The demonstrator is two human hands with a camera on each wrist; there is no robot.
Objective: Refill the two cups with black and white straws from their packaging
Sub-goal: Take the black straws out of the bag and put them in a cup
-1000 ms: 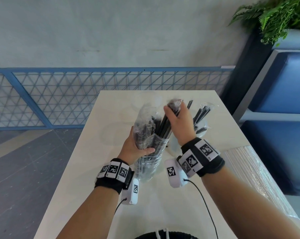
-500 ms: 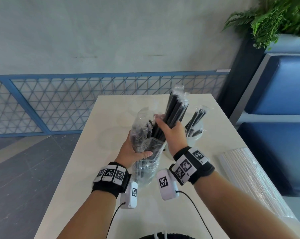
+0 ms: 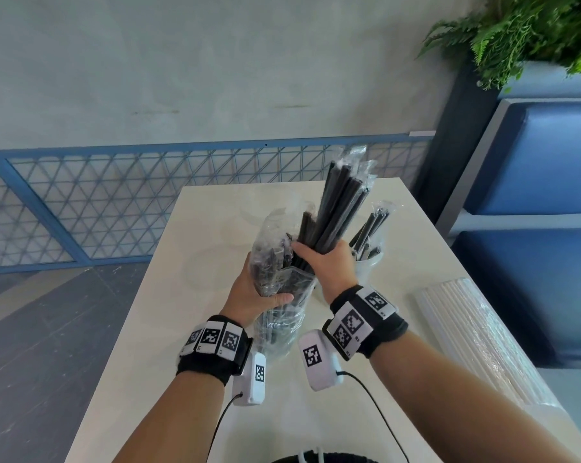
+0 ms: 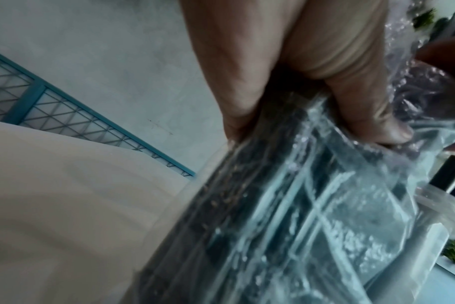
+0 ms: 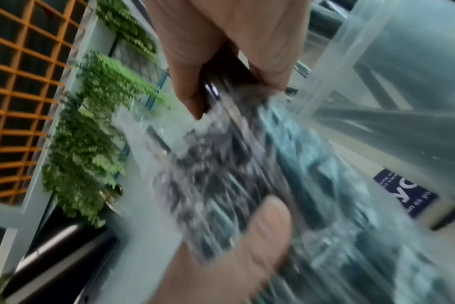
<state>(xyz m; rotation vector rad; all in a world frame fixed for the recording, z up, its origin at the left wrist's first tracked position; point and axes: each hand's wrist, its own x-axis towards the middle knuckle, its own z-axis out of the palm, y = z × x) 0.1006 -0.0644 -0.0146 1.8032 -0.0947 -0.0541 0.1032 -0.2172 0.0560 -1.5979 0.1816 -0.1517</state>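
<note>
Café-like seating area, white table (image 3: 182,295), blue padded bench (image 3: 550,162), fern planter (image 3: 533,28), blue mesh railing (image 3: 115,202)

My right hand (image 5: 221,51) fills the top of the view, its fingers curled round a dark bundle of black straws (image 5: 229,76). Below them the clear plastic bag (image 5: 221,174) crinkles, blurred, with more dark straws inside it. The thumb of my left hand (image 5: 260,226) presses against the bag from below. A clear cup (image 5: 403,72) stands at the upper right. Green ferns (image 5: 91,133) hang at the left beside an orange grid (image 5: 18,92)
</note>
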